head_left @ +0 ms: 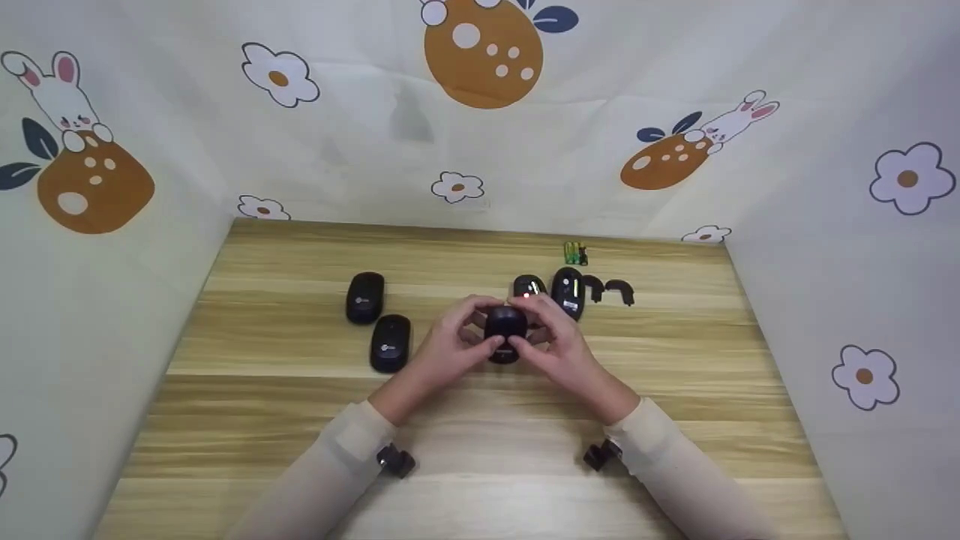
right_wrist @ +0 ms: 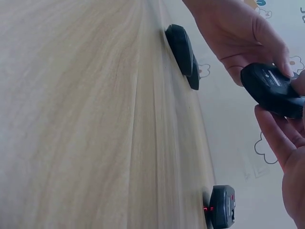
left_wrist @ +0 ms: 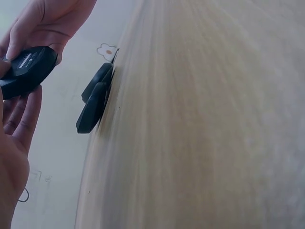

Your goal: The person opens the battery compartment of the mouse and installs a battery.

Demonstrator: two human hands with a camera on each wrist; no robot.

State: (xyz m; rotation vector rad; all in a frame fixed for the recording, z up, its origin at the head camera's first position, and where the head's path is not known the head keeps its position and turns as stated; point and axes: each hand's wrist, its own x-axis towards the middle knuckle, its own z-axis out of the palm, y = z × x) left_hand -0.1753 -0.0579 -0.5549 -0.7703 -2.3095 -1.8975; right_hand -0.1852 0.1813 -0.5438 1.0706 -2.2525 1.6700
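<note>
Both hands hold a black computer mouse (head_left: 505, 322) above the table. The left hand (head_left: 456, 341) grips its left side, thumb pressed on the near part. On the right side, the right hand (head_left: 556, 341) grips it the same way, and the two thumb tips lie close together. Small pale print shows on the held mouse (right_wrist: 271, 78) near the thumbs in the right wrist view. Just beyond the right hand are two overturned mice: one (head_left: 529, 285) partly hidden by the hand, with a red light, and another (head_left: 568, 292) with labels on its underside.
Two black mice (head_left: 365, 298) (head_left: 390, 343) lie upright to the left of the hands. Two curved black covers (head_left: 593, 288) (head_left: 620, 291) lie to the right of the overturned mice. Several small green batteries (head_left: 575, 253) lie near the back edge. Patterned cloth (head_left: 360, 150) surrounds the wooden table (head_left: 285, 420).
</note>
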